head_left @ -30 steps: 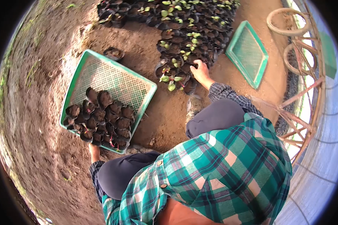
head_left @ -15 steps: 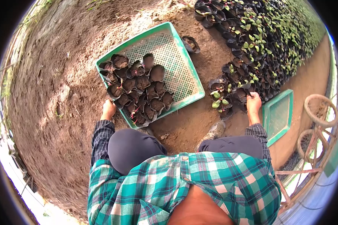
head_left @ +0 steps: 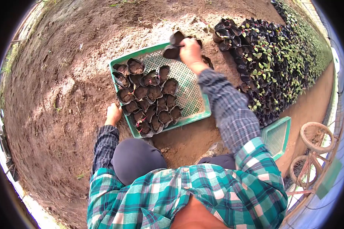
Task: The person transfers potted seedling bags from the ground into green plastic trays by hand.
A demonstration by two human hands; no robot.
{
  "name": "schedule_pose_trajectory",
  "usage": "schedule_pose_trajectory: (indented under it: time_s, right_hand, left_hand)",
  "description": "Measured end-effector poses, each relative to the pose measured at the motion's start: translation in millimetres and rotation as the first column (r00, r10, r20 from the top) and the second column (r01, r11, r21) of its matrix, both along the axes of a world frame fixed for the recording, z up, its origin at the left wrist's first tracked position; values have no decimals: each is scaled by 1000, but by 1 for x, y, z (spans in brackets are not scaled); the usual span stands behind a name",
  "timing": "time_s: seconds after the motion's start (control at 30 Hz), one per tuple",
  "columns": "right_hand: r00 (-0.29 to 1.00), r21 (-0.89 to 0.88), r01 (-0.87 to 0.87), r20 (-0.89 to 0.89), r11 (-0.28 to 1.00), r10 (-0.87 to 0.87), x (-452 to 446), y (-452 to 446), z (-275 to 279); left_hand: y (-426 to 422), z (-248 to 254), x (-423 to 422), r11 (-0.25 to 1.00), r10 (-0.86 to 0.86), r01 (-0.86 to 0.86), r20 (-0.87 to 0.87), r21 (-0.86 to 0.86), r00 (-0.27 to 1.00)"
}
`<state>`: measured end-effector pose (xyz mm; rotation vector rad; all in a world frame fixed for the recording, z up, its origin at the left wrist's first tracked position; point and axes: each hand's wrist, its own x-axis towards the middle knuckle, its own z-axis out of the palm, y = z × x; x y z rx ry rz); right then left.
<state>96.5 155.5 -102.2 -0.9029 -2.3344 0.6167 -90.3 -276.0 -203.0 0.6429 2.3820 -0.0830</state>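
Your right hand (head_left: pixel 190 50) is up over the far right part of the green crate (head_left: pixel 195 103), and its fingers are squeezed around some small black bags (head_left: pixel 172 52). Part of that bunch is behind your hand, so you cannot count them all here. Your left hand (head_left: pixel 113 113) is low at the left side of the crate, right by its edge. Its fingers look bent, but I cannot tell if they are gripping the rim or only resting there. The crate sits on the brown dirt (head_left: pixel 65 126) in front of your knee (head_left: pixel 137 158). Lots of black pots (head_left: pixel 140 92) full of soil stand close together in its left and near parts, and a few have thin pink stems. In the crate's right part you can see the floor with its little holes. One more black pot (head_left: pixel 207 61) peeks out just past the crate's right side, partly hidden by your arm. Over to the right is a big patch of leafy plants (head_left: pixel 269 65) in black bags. Nearer to you on the right lies another green tray (head_left: pixel 281 137), and past it is a rusty frame with round wheels (head_left: pixel 317 137).
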Motion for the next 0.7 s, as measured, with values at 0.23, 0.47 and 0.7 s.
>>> schedule_pose_trajectory:
  time_s: [0.23,0.47,0.7]
  right_hand:
    - [953,-303,-112,237,946,189,-79,-99,-39]
    - [911,-146,-361,157,921,382,-19,-48,25]
    - [873,-49,-372,321,927,367,182,-11,91]
  left_hand:
    - [4,5,1,999,35,-35,12,-17,999]
    - [4,5,2,1000,14,-14,36,9,999]
    - [51,95,-52,855,-356,434,287,-284,889]
